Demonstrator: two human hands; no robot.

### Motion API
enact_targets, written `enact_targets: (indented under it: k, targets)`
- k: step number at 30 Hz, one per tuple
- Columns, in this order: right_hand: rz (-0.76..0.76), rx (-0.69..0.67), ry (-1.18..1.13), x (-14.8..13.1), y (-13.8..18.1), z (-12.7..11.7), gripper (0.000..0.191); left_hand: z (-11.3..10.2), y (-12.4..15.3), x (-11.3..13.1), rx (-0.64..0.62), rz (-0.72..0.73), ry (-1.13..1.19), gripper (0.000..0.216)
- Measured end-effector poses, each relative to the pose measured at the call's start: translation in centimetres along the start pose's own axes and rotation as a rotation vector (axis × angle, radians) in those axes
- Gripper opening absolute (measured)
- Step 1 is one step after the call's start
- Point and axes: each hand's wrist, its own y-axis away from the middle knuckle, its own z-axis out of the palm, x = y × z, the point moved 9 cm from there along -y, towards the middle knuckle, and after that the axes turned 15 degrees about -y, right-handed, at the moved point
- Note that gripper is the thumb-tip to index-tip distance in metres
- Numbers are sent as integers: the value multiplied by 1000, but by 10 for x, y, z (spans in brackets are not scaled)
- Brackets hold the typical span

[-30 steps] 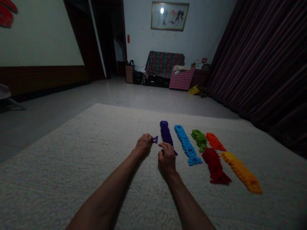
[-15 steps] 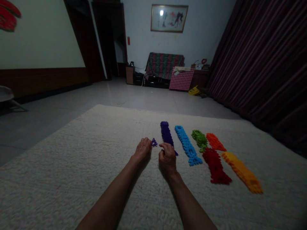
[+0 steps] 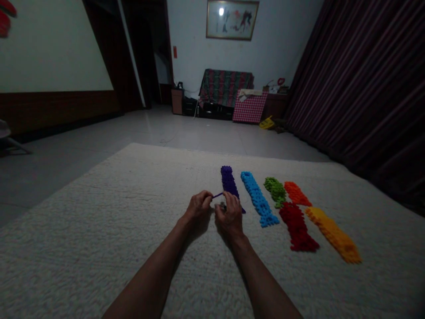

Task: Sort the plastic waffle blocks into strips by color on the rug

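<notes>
Between my two hands a small purple plastic piece [image 3: 217, 195] is held edge-on, so it shows as a thin line. My left hand [image 3: 199, 206] pinches its left end, fingers bent together. The fingers of my right hand [image 3: 229, 213] are closed at its right end, with the thumb lower and a little apart. Just behind the right hand lies a long strip of purple interlocking pieces [image 3: 229, 179], its near end partly hidden by that hand. A light blue strip [image 3: 257, 197] lies to the right of it.
Farther right on the cream quilted mat [image 3: 116, 212] lie green pieces [image 3: 275, 189], orange pieces [image 3: 297, 193], a dark red group [image 3: 298, 228] and a yellow strip [image 3: 334, 235]. Past the mat are the tiled floor, a low cabinet [image 3: 215, 110] and a dark curtain [image 3: 335, 79].
The small purple piece, earlier seen flat at the left fingertips, is now turned edge-on between both hands. My right hand has closed in on it. The view has shifted slightly.
</notes>
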Motion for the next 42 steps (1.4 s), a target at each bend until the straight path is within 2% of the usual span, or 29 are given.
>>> enact_targets:
  k: [7, 10, 22, 27, 32, 35, 42]
  targets:
    - [-2, 44, -45, -5, 0, -2, 57, 22, 24, 12, -193, -252, 537, 14]
    - [-4, 48, -30, -6, 1, -2, 58, 30, 31, 16, -269, -319, 646, 16]
    - [14, 32, 14, -4, 0, -2, 58, 36, 24, 12, -258, -301, 675, 20]
    - [11, 56, 69, -13, -2, -16, 55, 35, 15, 8, -223, -257, 625, 22]
    - [138, 116, 223, -7, 4, -39, 57, 24, 3, -10, -70, -251, 529, 27]
    - [235, 97, 308, 1, 8, -42, 57, 20, 0, -21, -7, -281, 525, 28]
    - [293, 59, 375, 8, 13, -37, 60, 27, -3, -30, -31, -278, 517, 29]
